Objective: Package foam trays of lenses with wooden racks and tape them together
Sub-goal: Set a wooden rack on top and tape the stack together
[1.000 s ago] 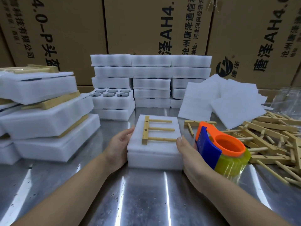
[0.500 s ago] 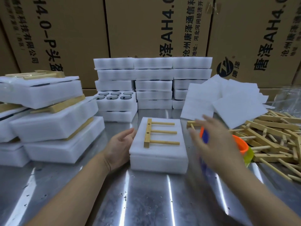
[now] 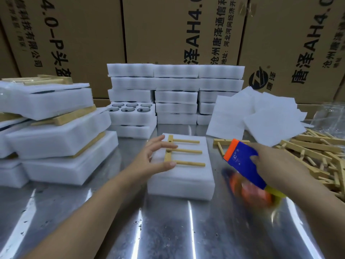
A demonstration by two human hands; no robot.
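The left hand (image 3: 149, 159) lies flat and open, fingers straight and spread, its fingertips pressing on the spine of a wooden rack (image 3: 188, 151) that rests on top of a white foam tray (image 3: 179, 184). That tray sits in the middle of the shiny metal desk (image 3: 164, 232), with the rack's three pegs pointing to the right. The right hand (image 3: 280, 165) is curled round a blue and orange tape dispenser (image 3: 242, 161), holding it just to the right of the tray and above the desk; its lower end, with the roll, is blurred. Behind the dispenser lies one loose rack (image 3: 222, 141), and further right a heap of wooden racks (image 3: 317, 150). Loose white foam sheets (image 3: 261, 120) are scattered behind those, beside a clear plastic bag (image 3: 332, 114). At the back stand stacks of foam trays (image 3: 175, 94); one open tray (image 3: 130, 116) on the left stack shows six round dark lenses (image 3: 128, 109). On the left side of the desk sits a leaning pile of bundled trays (image 3: 56, 139) with racks between them. Cardboard boxes (image 3: 168, 28) with printed lettering form the wall behind.
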